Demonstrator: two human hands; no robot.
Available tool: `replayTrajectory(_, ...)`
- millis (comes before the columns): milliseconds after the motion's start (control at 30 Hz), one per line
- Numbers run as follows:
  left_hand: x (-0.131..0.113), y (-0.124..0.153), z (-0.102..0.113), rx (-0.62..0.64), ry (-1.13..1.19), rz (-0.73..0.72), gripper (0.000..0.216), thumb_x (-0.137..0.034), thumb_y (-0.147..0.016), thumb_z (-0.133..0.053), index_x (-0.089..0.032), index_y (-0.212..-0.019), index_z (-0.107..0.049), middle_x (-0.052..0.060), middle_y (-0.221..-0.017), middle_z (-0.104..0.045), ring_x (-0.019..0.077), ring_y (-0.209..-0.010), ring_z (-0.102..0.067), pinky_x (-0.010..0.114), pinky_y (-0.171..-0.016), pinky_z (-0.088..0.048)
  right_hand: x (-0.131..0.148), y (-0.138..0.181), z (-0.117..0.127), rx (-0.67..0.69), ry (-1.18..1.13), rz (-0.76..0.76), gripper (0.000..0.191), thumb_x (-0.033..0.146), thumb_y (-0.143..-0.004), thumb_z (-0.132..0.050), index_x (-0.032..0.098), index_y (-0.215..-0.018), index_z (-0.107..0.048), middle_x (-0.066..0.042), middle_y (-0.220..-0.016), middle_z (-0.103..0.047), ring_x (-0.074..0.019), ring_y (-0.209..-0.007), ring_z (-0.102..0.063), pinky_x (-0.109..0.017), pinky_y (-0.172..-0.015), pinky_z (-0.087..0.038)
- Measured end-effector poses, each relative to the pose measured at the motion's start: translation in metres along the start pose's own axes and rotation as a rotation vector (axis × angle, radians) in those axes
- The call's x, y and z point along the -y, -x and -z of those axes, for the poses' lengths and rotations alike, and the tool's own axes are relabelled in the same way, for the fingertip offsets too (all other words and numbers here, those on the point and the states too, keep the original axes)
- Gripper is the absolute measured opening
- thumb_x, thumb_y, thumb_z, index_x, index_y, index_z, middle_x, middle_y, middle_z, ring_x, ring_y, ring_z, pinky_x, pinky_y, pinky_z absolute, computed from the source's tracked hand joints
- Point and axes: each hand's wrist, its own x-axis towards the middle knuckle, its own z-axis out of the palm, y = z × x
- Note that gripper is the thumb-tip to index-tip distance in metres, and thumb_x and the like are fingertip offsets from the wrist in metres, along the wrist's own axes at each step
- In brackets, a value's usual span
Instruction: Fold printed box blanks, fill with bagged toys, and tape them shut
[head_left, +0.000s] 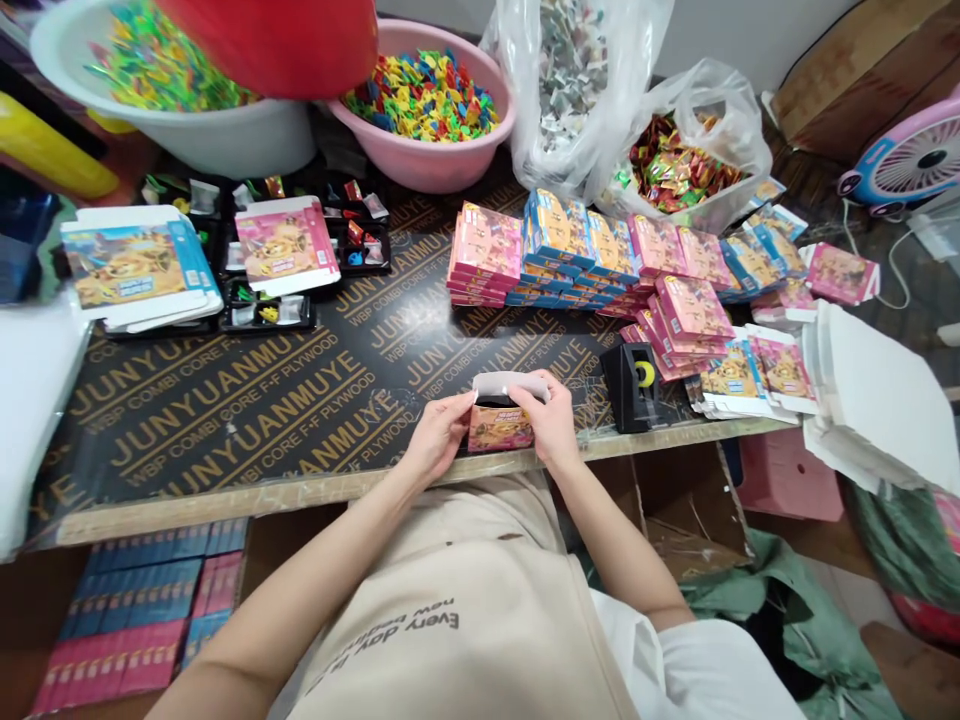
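Note:
Between my two hands, at the front edge of the table, stands a small pink printed box (501, 430) with its top flap raised and something dark inside. My left hand (444, 432) pinches the box's left side. My right hand (553, 418) grips its right side, the thumb at the opening. A black tape dispenser (628, 388) with a yellow core sits to the right of my right hand. Beyond it are stacks of pink boxes (684, 318) and blue boxes (559, 235).
Flat cartons (135, 262) lie over black trays (367, 245) of small items at left. Behind stand a white basin (217, 135), a pink basin (442, 165) of colourful pieces, and plastic bags (555, 120). White sheets (885, 390) and a fan (919, 155) are at right.

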Motion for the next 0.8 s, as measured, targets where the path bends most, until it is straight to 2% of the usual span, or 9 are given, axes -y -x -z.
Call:
replayTrajectory(67, -0.001, 0.003, -0.004, -0.063, 0.025, 0.012, 0.038, -0.046, -0.056, -0.088, -0.013, -0.069, -0.074, 0.004, -0.065, -0.071, 0.0183, -0.066, -0.066, 0.029, -0.065, -0.052, -0.001, 0.003, 0.005, 0.014, -0.068, -0.009, 0.023, 0.037, -0.067, -0.078, 0.021, -0.076, -0.064, 0.005, -0.07, -0.063, -0.0136, -0.067, -0.056, -0.026, -0.067, -0.044)
replayTrajectory(167, -0.008, 0.004, -0.009, -0.118, 0.023, 0.026, 0.029, -0.034, -0.054, -0.086, -0.014, -0.072, -0.075, 0.002, -0.069, -0.072, 0.0125, -0.062, -0.063, 0.023, -0.063, -0.049, -0.002, 0.006, 0.013, 0.021, -0.278, -0.078, 0.026, 0.043, -0.074, -0.067, 0.022, -0.089, -0.07, 0.0, -0.086, -0.071, -0.0178, -0.079, -0.063, -0.03, -0.077, -0.049)
replayTrajectory(267, -0.015, 0.001, -0.012, -0.11, -0.001, -0.021, 0.027, -0.022, -0.052, -0.082, -0.017, -0.078, -0.076, 0.0, -0.075, -0.073, 0.0101, -0.064, -0.061, 0.02, -0.062, -0.047, -0.005, 0.01, 0.015, -0.026, -0.346, -0.111, 0.02, 0.034, -0.067, -0.072, 0.022, -0.083, -0.071, 0.002, -0.084, -0.072, -0.0163, -0.079, -0.064, -0.029, -0.078, -0.049)
replayTrajectory(400, -0.022, 0.004, -0.012, -0.066, -0.165, -0.253, 0.018, -0.016, -0.057, -0.076, -0.019, -0.075, -0.076, 0.0, -0.075, -0.074, 0.013, -0.069, -0.064, 0.023, -0.068, -0.05, -0.005, 0.01, 0.01, -0.039, -0.317, -0.066, 0.017, 0.022, -0.063, -0.07, 0.022, -0.08, -0.072, 0.003, -0.077, -0.073, -0.0157, -0.074, -0.064, -0.029, -0.078, -0.05)
replayTrajectory(467, -0.024, 0.01, -0.009, -0.01, -0.318, -0.387, 0.007, -0.017, -0.066, -0.072, -0.019, -0.071, -0.077, 0.003, -0.077, -0.076, 0.0159, -0.075, -0.068, 0.027, -0.076, -0.053, -0.003, 0.009, 0.009, 0.01, -0.325, -0.082, 0.014, 0.018, -0.063, -0.064, 0.022, -0.074, -0.071, 0.002, -0.077, -0.075, -0.017, -0.071, -0.066, -0.032, -0.077, -0.052)
replayTrajectory(567, -0.027, 0.02, -0.005, 0.117, -0.585, -0.631, 0.012, -0.019, -0.076, -0.067, -0.021, -0.075, -0.079, 0.007, -0.088, -0.078, 0.0195, -0.084, -0.072, 0.031, -0.081, -0.056, 0.0, 0.007, 0.014, 0.102, -0.328, -0.084, 0.01, 0.018, -0.064, -0.06, 0.021, -0.059, -0.068, -0.002, -0.078, -0.077, -0.0209, -0.073, -0.07, -0.039, -0.079, -0.056)
replayTrajectory(667, -0.031, 0.027, -0.004, 0.177, -0.794, -0.802, 0.008, -0.02, -0.077, -0.072, -0.021, -0.08, -0.079, 0.008, -0.091, -0.079, 0.0212, -0.084, -0.074, 0.033, -0.079, -0.058, 0.0, 0.007, 0.027, 0.205, -0.264, 0.047, 0.02, 0.028, -0.073, -0.061, 0.021, -0.06, -0.074, -0.006, -0.086, -0.079, -0.0263, -0.085, -0.073, -0.046, -0.086, -0.056)
replayTrajectory(733, -0.035, 0.027, -0.005, 0.169, -0.866, -0.799, 0.006, -0.022, -0.079, -0.074, -0.022, -0.08, -0.079, 0.007, -0.089, -0.079, 0.0212, -0.082, -0.074, 0.033, -0.078, -0.059, 0.001, 0.007, 0.037, 0.261, -0.081, 0.2, 0.016, 0.032, -0.077, -0.067, 0.025, -0.073, -0.08, -0.006, -0.096, -0.079, -0.0274, -0.093, -0.073, -0.047, -0.091, -0.055)
replayTrajectory(800, -0.039, 0.025, -0.006, 0.148, -0.883, -0.738, 0.005, -0.023, -0.079, -0.075, -0.022, -0.08, -0.08, 0.007, -0.086, -0.079, 0.021, -0.08, -0.074, 0.033, -0.078, -0.059, 0.004, 0.006, 0.045, 0.275, 0.156, 0.33, 0.01, 0.029, -0.075, -0.076, 0.029, -0.083, -0.082, -0.004, -0.098, -0.08, -0.0251, -0.093, -0.072, -0.045, -0.091, -0.055)
